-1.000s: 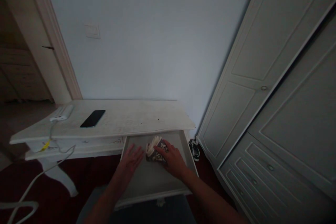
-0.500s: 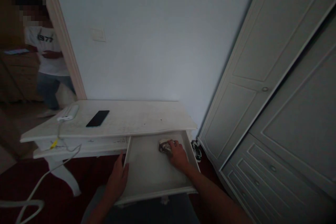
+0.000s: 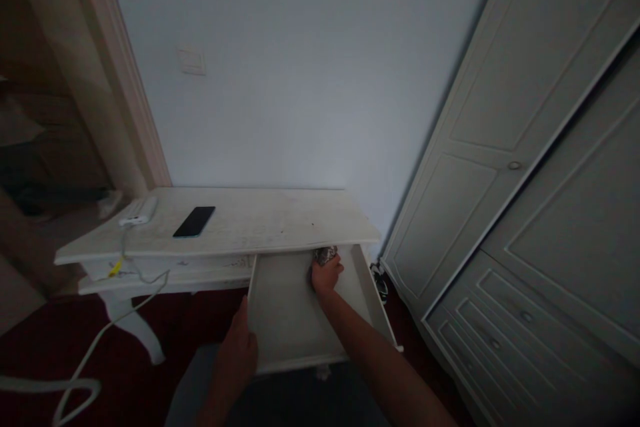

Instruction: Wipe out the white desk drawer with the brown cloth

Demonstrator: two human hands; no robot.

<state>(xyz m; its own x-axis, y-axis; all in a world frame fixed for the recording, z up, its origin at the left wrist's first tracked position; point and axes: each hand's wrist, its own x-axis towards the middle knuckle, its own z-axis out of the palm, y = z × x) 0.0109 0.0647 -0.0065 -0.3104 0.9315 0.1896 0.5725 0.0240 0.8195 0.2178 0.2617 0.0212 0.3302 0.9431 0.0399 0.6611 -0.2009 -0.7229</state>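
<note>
A white drawer is pulled out of a white table. My left hand is closed around the drawer's left side near its front corner. Deep inside, toward the back, my right hand is closed on a crumpled brown-and-white patterned cloth. Part of the cloth sticks out past the fingers; the rest is hidden under the hand. The drawer's pale bottom shows around my right forearm.
A dark phone and a white power adapter lie on the tabletop, with a white cable trailing down left. Shoes sit on the floor between table and wardrobe. Beyond the doorway, a person is partly visible.
My right hand has moved the cloth farther back in the drawer. My left hand stays on the drawer's side. The person in the doorway has shifted left, mostly out of view.
</note>
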